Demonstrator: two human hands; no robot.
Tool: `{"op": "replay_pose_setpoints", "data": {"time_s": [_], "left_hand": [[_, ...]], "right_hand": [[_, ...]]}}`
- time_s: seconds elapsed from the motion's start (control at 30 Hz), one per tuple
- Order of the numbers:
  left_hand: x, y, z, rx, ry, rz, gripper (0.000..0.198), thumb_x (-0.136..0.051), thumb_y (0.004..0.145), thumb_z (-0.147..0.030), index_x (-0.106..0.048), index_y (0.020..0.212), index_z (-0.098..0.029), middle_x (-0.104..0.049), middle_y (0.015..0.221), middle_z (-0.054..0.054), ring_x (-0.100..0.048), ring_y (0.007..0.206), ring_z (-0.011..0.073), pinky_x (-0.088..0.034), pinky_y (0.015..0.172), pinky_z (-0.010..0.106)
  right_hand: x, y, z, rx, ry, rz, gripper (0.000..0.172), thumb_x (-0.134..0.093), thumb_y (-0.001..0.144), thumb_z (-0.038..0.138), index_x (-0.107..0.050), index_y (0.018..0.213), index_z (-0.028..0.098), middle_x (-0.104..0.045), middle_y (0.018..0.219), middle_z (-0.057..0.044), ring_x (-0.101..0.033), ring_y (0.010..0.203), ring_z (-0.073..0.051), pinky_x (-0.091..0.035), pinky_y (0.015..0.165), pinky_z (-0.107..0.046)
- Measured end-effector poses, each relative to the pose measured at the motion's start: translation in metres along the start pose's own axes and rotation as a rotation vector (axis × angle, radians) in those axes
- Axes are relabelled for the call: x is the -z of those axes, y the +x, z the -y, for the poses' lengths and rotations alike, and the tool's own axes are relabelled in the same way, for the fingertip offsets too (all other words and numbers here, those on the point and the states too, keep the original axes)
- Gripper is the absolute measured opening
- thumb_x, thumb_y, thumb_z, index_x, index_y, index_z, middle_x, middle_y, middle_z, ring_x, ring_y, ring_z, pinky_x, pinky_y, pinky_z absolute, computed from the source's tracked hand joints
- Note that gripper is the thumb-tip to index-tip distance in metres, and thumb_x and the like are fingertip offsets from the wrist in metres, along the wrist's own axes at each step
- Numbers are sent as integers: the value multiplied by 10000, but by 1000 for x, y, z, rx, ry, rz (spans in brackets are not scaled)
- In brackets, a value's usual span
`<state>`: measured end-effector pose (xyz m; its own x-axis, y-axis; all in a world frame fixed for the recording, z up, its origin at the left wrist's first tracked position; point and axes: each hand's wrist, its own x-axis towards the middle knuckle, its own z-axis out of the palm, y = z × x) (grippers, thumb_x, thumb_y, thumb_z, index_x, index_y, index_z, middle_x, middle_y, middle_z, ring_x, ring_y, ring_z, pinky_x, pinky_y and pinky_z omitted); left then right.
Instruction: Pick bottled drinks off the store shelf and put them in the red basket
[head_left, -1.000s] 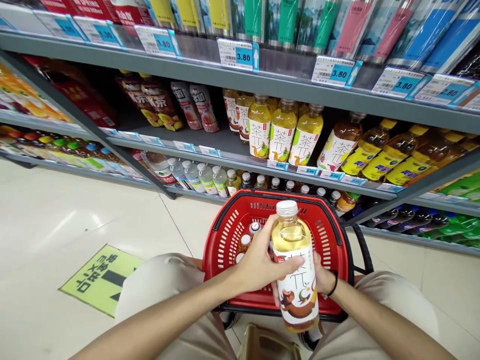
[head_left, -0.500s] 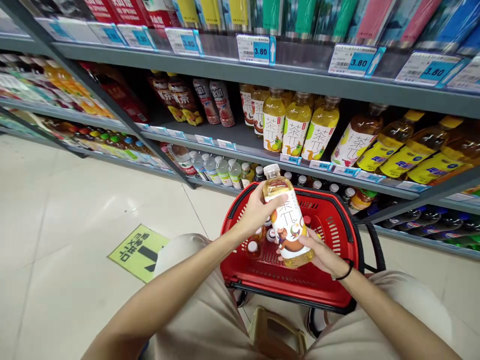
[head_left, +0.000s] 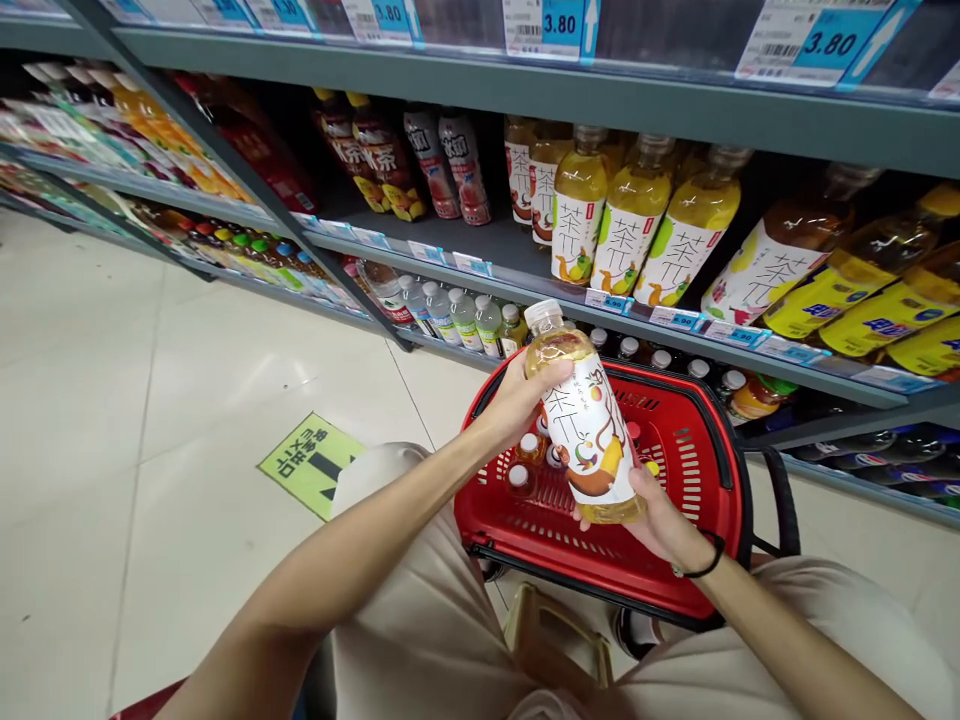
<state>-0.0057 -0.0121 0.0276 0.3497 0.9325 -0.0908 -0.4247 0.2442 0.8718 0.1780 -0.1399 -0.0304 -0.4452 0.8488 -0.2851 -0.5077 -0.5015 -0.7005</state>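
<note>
Both my hands hold a tea bottle (head_left: 589, 420) with pale yellow drink, a white cap and a white label, tilted with its cap to the upper left. My left hand (head_left: 517, 400) wraps round its neck and shoulder. My right hand (head_left: 664, 525) cups its base from below. The bottle hangs above a red shopping basket (head_left: 701, 470), which has several small capped bottles (head_left: 529, 455) inside.
Grey store shelves (head_left: 525, 95) run across the view with price tags. Rows of matching tea bottles (head_left: 634, 230) stand on the middle shelf, small bottles on the lower one. A green floor sticker (head_left: 319, 465) lies on the pale tiles to the left. My knees flank the basket.
The bottle went from upright and close to me to tilted and farther out over the basket. My left hand slid up to its neck and my right hand went under its base.
</note>
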Motion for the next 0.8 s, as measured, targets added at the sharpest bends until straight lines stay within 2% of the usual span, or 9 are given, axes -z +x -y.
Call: {"op": "replay_pose_setpoints", "data": {"time_s": [0.13,0.23,0.3,0.4,0.6,0.67,0.8], "left_hand": [[4,3,3,23,2,62,548,-890,703,-483,-715,1087,-133,-768,999,106,-712,844,209,-574,819,327],[3,4,2,23,-45,54,590,-895,684,-459,-708,1138,-131,-762,1123,131,-723,949,233,-568,904,354],[2,5,-2,17,-98,52,633,-875,700,-455,-676,1220,-153,-745,1221,137,-721,1054,262,-557,965,385],[1,4,-6,29,-152,70,669,-836,733,-485,-636,1289,-171,-715,1322,148,-705,1163,303,-544,1014,427],[1,1,-7,34,-154,96,680,-801,726,-511,-638,1296,-177,-718,1330,140,-704,1186,319,-539,1024,453],[1,1,-7,30,-154,92,676,-792,720,-512,-643,1284,-170,-725,1315,134,-705,1180,316,-541,1019,446],[1,1,-6,20,-149,51,614,-785,735,-489,-664,1238,-157,-755,1226,114,-713,1141,302,-546,996,420]], "right_hand": [[11,-3,-5,64,-164,-213,734,-831,796,590,-600,1385,217,-756,1206,-130,-747,962,-293,-630,853,-488],[10,-2,-1,139,-314,-340,666,-899,740,520,-661,1276,205,-771,1180,-121,-742,1041,-310,-595,975,-507],[6,-1,3,188,-416,-374,616,-922,725,463,-679,1229,204,-775,1171,-115,-741,1052,-306,-601,972,-475],[-1,-1,9,246,-520,-397,583,-915,751,401,-664,1244,217,-767,1186,-102,-741,1030,-277,-620,924,-419],[1,-3,5,324,-663,-402,652,-908,758,349,-601,1320,224,-730,1228,-104,-717,1050,-270,-595,955,-427],[4,-3,5,344,-683,-386,725,-919,741,342,-559,1361,234,-688,1305,-115,-696,1114,-278,-580,985,-428],[6,-4,4,334,-702,-312,1026,-990,615,303,-415,1463,257,-571,1458,-149,-618,1281,-313,-523,1089,-447]]}}
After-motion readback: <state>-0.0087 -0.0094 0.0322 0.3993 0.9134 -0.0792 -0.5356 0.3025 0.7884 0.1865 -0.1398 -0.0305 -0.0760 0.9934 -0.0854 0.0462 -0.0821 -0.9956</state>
